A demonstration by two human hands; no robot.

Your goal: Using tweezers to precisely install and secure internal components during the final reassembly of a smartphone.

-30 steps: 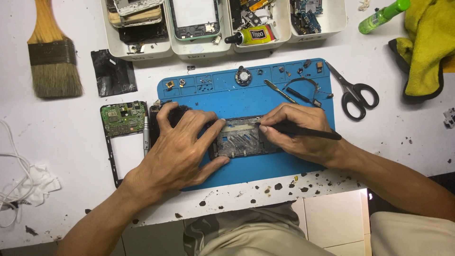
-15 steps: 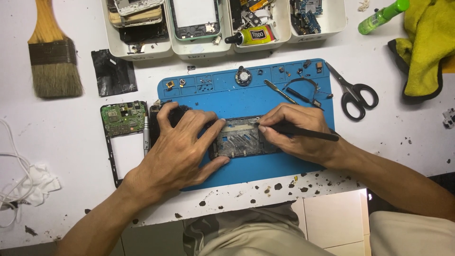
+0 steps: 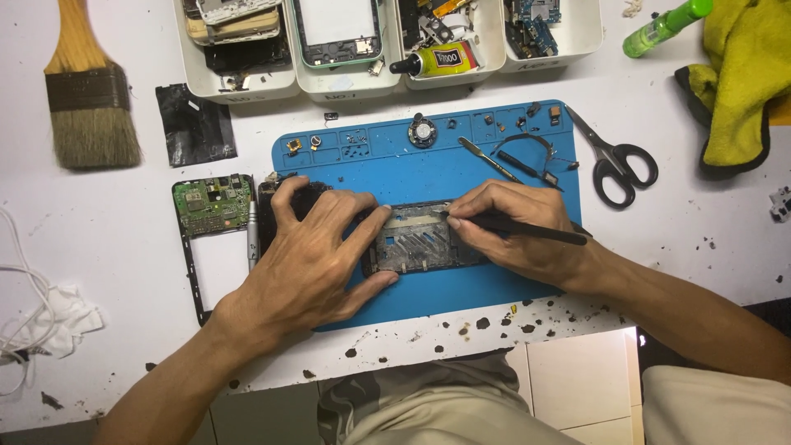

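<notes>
White worktable (image 3: 99, 247), dark specks near edge; pale floor tiles (image 3: 577, 387) below.

Open mat (image 3: 371, 169) behind the phone frame (image 3: 420, 243); hemmed by tweezers (image 3: 488, 159), scissors (image 3: 614, 156), circuit board (image 3: 212, 203).
</notes>
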